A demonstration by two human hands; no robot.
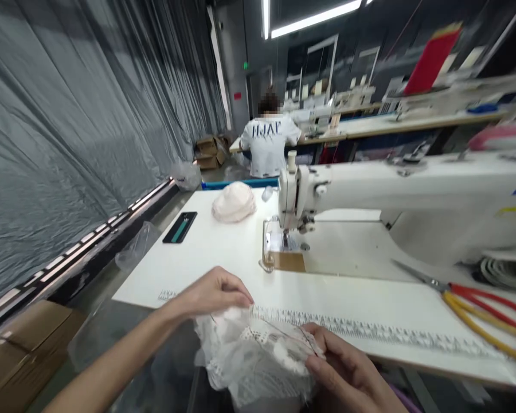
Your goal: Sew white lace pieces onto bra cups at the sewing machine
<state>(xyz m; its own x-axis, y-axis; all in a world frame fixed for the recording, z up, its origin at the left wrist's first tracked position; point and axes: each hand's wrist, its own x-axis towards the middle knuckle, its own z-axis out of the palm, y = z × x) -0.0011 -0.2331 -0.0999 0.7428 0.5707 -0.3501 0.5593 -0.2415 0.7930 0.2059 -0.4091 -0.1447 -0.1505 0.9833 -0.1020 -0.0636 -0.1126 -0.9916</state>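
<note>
Progress, left to right. On the table [206, 252], beyond the left hand [217, 292], a pale fabric bundle [234, 202], set apart from the work; whether finished or waiting, not determinable. In hand, a white lace piece [253, 358], crumpled, with fine thread [284, 332] apparently across its upper side; by appearance, handling under way rather than complete. Farther right, presser foot [285, 238] of the sewing machine [348, 189], well apart from the lace; no stitching under way at this moment. Amount of sewing done or left not readable from the visible folds.

Position, left to right. Near the table's left edge, a dark phone [180, 228], lying flat, away from both hands. Next, left hand: thumb and fingers pinched on the upper left edge of the lace. Between the hands, the white lace piece itself, bunched at the table's front edge, nearer the wearer than the machine. At its right side, right hand [348, 367]: thumb and fingers closed on the border. Behind, ruler markings [348, 325] along the tabletop. Farthest right, scissors [449, 289], unheld, handles toward the edge of view.
</note>
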